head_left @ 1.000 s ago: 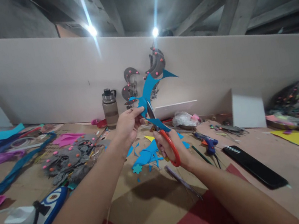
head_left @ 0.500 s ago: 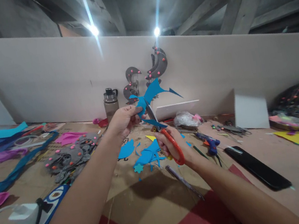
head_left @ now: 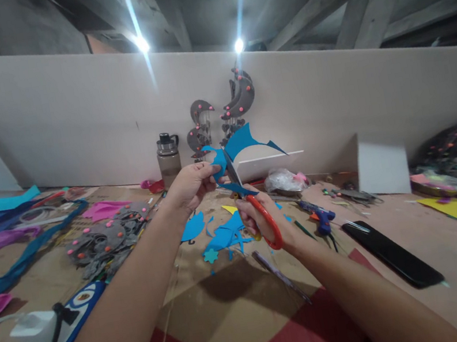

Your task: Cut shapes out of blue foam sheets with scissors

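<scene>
Between the thumb and fingers of my left hand (head_left: 196, 183) is a piece of blue felt (head_left: 240, 143), its pointed ends sticking out to the right. My right hand (head_left: 257, 215) is wrapped round the handles of red-handled scissors (head_left: 271, 228). The scissor blades point up and lie against the felt close to my left fingertips; whether they are fully closed is hard to see. Below my hands, blue offcuts (head_left: 225, 234) and a teal flower-shaped piece (head_left: 210, 255) lie on the cardboard (head_left: 219, 324). A pen-like tool (head_left: 278, 273) rests nearer to me.
A black phone (head_left: 394, 254) and a blue glue gun (head_left: 318, 215) lie to the right. On the left are a power strip (head_left: 77, 313) with a plugged-in adapter and grey crescent pieces (head_left: 104, 241). A bottle (head_left: 169, 160) stands by the white panel (head_left: 70, 115).
The long part of the blue felt has swung a little down and to the right at the blades. Both hands stay in nearly the same place, still holding the felt and scissors.
</scene>
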The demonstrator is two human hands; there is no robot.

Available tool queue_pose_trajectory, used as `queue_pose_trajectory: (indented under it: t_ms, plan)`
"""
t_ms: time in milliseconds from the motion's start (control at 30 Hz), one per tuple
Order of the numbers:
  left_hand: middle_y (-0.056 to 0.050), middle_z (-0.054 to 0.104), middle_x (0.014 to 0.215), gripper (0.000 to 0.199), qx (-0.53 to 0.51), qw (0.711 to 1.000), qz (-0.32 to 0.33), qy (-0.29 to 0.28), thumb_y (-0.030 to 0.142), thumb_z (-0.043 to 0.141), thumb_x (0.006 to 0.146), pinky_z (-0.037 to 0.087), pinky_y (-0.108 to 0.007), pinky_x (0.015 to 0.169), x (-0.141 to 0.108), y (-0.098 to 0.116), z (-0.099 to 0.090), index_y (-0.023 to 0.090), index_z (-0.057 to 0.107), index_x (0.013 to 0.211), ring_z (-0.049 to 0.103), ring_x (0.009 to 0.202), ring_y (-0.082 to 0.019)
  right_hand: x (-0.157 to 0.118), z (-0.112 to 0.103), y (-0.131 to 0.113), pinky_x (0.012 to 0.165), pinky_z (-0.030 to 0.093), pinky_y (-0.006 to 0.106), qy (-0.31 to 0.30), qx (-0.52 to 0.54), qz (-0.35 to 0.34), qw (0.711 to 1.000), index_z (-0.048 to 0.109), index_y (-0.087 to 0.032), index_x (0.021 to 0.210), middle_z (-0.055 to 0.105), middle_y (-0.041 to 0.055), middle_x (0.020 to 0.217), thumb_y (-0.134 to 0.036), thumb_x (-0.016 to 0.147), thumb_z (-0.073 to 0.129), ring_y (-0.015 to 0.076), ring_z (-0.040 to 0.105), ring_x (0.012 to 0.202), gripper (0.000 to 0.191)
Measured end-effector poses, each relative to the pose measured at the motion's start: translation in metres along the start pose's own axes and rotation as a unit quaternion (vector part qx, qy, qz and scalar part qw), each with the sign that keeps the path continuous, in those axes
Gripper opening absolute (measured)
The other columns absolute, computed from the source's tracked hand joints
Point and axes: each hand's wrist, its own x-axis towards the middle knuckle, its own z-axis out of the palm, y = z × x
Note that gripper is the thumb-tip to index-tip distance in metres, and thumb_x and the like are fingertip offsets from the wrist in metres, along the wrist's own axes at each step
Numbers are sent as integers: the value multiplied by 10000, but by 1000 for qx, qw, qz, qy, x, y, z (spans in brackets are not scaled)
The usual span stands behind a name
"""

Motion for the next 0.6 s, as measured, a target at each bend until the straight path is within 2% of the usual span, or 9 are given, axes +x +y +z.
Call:
queue_pose_trajectory:
  t_ms: [167, 333, 467, 600]
  plan:
    - [22, 546, 551, 226, 14, 1000, -2, -1, 199, 838, 601, 406, -198, 520, -1, 0, -1, 126, 627, 632, 509, 516, -71, 0, 0, 2, 338, 316, 175, 10, 14, 6, 1000, 471, -229, 831, 405, -84, 588, -415, 797, 676, 61, 360, 405, 279]
    - [-26, 646, 642, 214, 28, 1000, -13, -9, 186, 821, 606, 442, -207, 548, -3, 6, -2, 130, 615, 608, 561, 547, -81, -1, 1, 2, 325, 303, 164, 16, 9, 29, 999, 530, -241, 1006, 384, -96, 587, -443, 802, 671, 63, 334, 404, 319]
    - [-12, 629, 608, 179, 38, 999, -21, -10, 179, 792, 629, 475, -220, 587, -4, 10, -8, 133, 620, 612, 571, 533, -83, -1, 0, 3, 326, 287, 164, -4, 9, 17, 1000, 539, -244, 1009, 363, -104, 545, -428, 824, 656, 65, 319, 393, 286]
    - [-19, 640, 620, 171, 65, 997, -33, -32, 203, 772, 647, 492, -235, 619, -2, 11, -19, 144, 615, 615, 605, 569, -102, -1, -2, 3, 341, 298, 162, -10, -21, 8, 1000, 519, -241, 916, 391, -97, 552, -397, 839, 641, 63, 339, 401, 212]
